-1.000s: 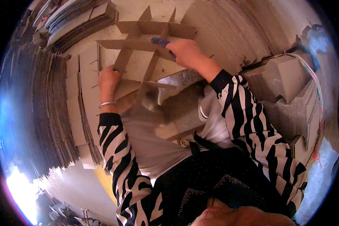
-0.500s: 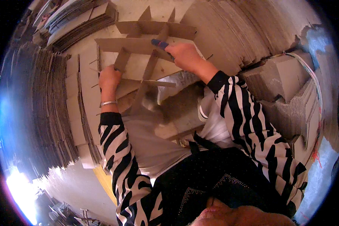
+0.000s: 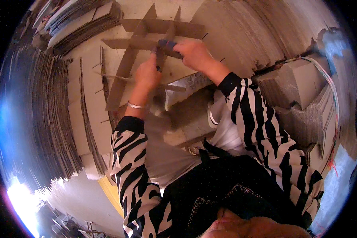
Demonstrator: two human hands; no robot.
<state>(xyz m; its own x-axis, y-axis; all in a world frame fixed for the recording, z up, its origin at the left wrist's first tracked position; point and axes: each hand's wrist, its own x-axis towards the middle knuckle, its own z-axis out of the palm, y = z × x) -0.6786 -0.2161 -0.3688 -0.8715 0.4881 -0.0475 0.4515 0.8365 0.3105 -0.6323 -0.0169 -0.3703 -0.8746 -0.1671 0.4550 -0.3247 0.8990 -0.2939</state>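
Slotted cardboard strips cross each other in an open grid on the work surface in front of me. My right hand [image 3: 194, 55], with blue covering on its fingers, is closed on the middle cross strip [image 3: 123, 43]. Close beside it, my left hand [image 3: 147, 74] pinches a lengthwise strip near where it meets that cross strip; the fingers partly hide the joint. Left of this hand, another lengthwise strip [image 3: 121, 79] slants toward me. A far cross strip [image 3: 154, 26] joins two upright strips. Under my left wrist, a nearer strip [image 3: 174, 87] sticks out to the right.
Tall stacks of cardboard sheets [image 3: 47, 115] stand at the left, with more strips [image 3: 85, 29] piled at the far left. Large cardboard stacks [image 3: 246, 35] rise at the far right and a bundle [image 3: 301, 83] lies at the right. Slotted strips [image 3: 101, 95] lie left of the grid.
My left hand has moved right, from the left lengthwise strip to the one beside my right hand. That left strip now slants further toward me. The right hand has barely moved.
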